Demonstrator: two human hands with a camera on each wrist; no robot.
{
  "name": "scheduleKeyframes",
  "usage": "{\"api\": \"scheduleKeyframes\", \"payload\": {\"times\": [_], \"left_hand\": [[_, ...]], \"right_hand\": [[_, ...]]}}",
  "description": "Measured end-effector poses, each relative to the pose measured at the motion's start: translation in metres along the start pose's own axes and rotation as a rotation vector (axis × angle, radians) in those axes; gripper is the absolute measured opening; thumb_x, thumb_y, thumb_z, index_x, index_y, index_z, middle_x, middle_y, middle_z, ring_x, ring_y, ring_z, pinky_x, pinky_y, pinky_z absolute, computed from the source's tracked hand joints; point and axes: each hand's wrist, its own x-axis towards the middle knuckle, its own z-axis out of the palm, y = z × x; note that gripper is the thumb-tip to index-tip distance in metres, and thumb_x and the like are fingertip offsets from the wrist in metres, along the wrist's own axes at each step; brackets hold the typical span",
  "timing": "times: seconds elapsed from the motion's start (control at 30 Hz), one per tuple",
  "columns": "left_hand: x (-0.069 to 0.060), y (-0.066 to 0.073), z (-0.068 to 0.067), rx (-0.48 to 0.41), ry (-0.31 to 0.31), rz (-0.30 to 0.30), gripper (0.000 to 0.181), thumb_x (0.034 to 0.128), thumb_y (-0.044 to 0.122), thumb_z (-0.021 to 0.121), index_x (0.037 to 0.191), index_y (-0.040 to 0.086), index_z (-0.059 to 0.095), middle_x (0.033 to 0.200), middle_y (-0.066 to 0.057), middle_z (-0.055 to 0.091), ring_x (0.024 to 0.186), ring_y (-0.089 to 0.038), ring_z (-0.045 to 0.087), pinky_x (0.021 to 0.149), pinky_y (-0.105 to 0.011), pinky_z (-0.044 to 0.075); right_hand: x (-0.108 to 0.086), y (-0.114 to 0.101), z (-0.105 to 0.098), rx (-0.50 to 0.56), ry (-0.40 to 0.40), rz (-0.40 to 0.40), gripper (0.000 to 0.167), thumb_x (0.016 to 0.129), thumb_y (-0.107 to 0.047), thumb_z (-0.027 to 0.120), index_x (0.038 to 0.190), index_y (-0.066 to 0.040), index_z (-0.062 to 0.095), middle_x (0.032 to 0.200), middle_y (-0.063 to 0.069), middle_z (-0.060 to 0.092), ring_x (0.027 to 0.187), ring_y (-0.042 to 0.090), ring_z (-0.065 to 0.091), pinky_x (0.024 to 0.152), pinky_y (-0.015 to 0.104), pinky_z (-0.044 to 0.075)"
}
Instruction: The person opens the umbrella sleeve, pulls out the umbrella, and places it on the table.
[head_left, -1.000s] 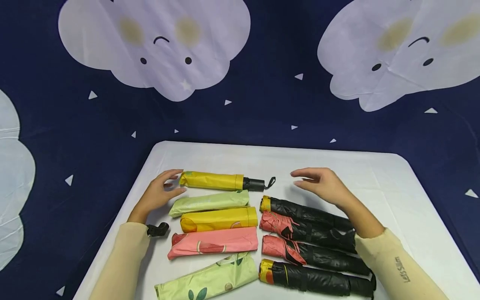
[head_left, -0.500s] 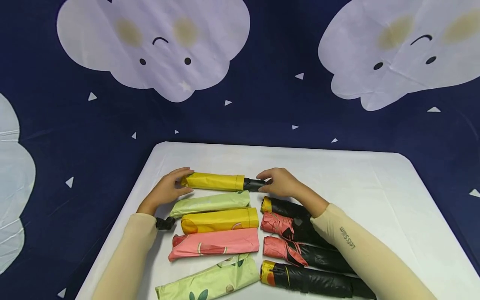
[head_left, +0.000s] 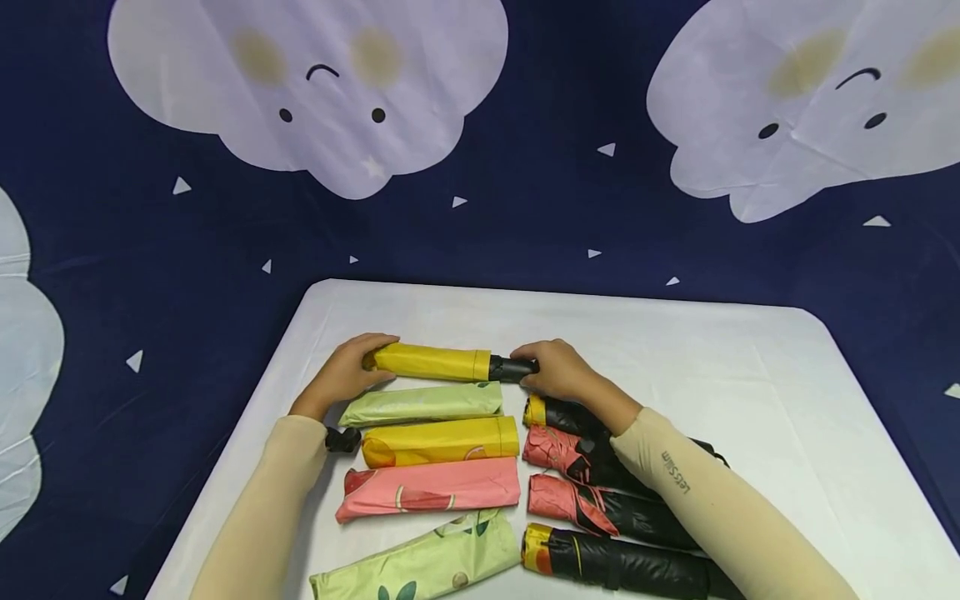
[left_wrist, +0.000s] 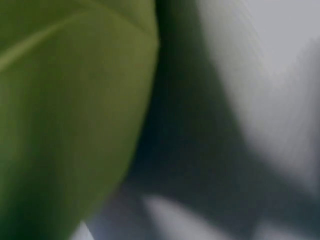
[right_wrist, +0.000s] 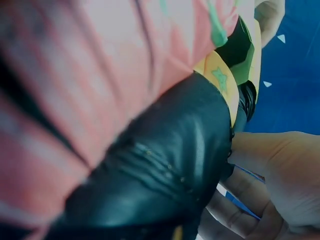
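Note:
At the back of the table lies a folding umbrella in a yellow sleeve (head_left: 433, 362), its black handle end (head_left: 510, 369) sticking out to the right. My left hand (head_left: 347, 372) holds the sleeve's left end between thumb and fingers. The black end is gripped by my right hand (head_left: 558, 369), which hides its tip and strap. In the right wrist view, my right hand (right_wrist: 295, 175) shows past a black folded umbrella (right_wrist: 165, 145) and blurred pink cloth (right_wrist: 100, 65). A blurred green sleeve (left_wrist: 75, 110) fills much of the left wrist view.
Nearer me on the left lie a green sleeve (head_left: 423, 403), a yellow one (head_left: 442, 442), a pink one (head_left: 435, 487) and another green one (head_left: 427, 558). Several folded black umbrellas (head_left: 622, 562) lie on the right, partly beneath my right forearm. The white table (head_left: 750, 375) meets a dark blue cloth backdrop (head_left: 555, 208).
My right hand has come left from above the table onto the black handle end. The left hand has moved slightly right and taken hold of the yellow sleeve's end.

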Motion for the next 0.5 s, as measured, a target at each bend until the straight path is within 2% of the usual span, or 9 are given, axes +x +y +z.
{"api": "scheduleKeyframes", "payload": {"times": [0.13,0.37,0.5], "left_hand": [[0.001,0.0,0.002,-0.013,0.019,0.002,0.053,0.0861,0.008,0.083,0.135,0.008,0.064,0.134,-0.013,0.063,0.124,-0.033,0.056,0.111,-0.053,0.041],[-0.001,-0.002,0.004,-0.013,0.022,0.01,0.048,0.0873,0.011,0.082,0.132,0.011,0.065,0.13,-0.01,0.064,0.12,-0.03,0.058,0.109,-0.051,0.042],[-0.001,0.001,0.0,-0.024,0.03,0.017,0.047,0.0884,0.011,0.081,0.132,0.011,0.065,0.132,-0.01,0.063,0.122,-0.029,0.058,0.109,-0.049,0.043]], "right_hand": [[0.0,0.002,0.0,0.017,0.03,-0.02,0.043,0.088,-0.012,0.079,0.131,-0.011,0.07,0.124,0.008,0.072,0.101,0.024,0.065,0.096,0.048,0.046],[-0.002,0.01,0.002,0.076,0.039,-0.052,0.041,0.089,-0.012,0.08,0.129,-0.011,0.072,0.119,0.006,0.073,0.087,0.014,0.063,0.078,0.037,0.051],[-0.006,0.013,-0.001,0.141,0.052,-0.062,0.043,0.09,-0.014,0.08,0.132,-0.01,0.07,0.123,0.009,0.072,0.094,0.018,0.067,0.082,0.039,0.055]]}}
